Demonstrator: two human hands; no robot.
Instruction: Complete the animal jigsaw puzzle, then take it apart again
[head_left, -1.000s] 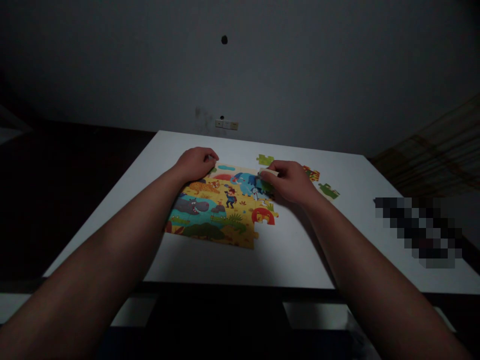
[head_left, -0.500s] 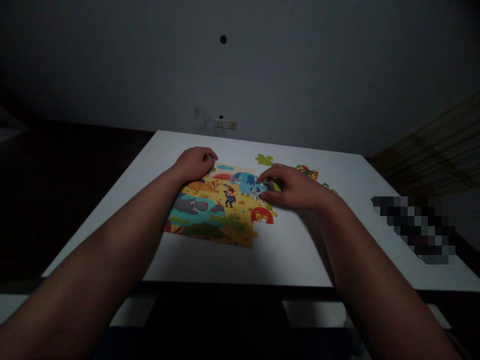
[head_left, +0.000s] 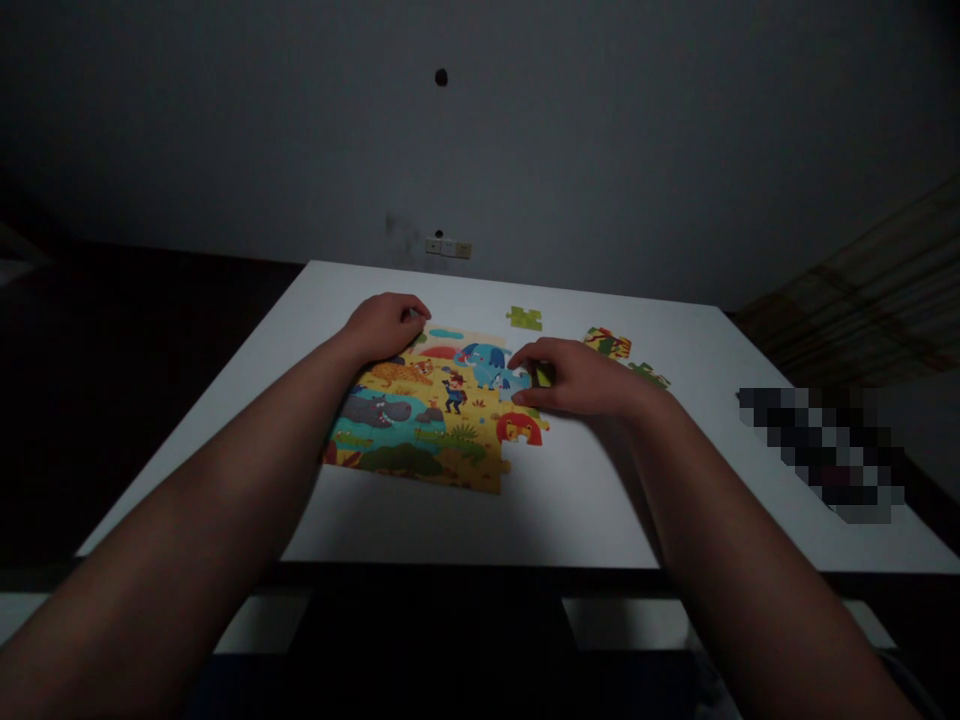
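A partly joined jigsaw puzzle [head_left: 420,420] with cartoon animals lies flat on the white table. At its far left corner rests my left hand [head_left: 384,326], fingers curled in around the corner and touching it. My right hand [head_left: 574,377] is at the right side, thumb and forefinger closed about a puzzle piece [head_left: 517,381] with a small blue elephant, which sits against the big elephant. Part of that piece is hidden by the fingers. Just below it, a red lion piece [head_left: 519,429] juts from the puzzle's right edge.
Loose pieces lie farther back: a green one [head_left: 525,318], a striped red-and-yellow one [head_left: 608,342] and another green one [head_left: 649,375] near my right wrist. A blurred-out dark object [head_left: 825,455] is at the table's right. Behind the table [head_left: 585,510] stands a wall with sockets [head_left: 448,248].
My right thumb and forefinger have shifted slightly, and the small elephant piece now lies flatter and more in line with the puzzle. My left hand keeps its place.
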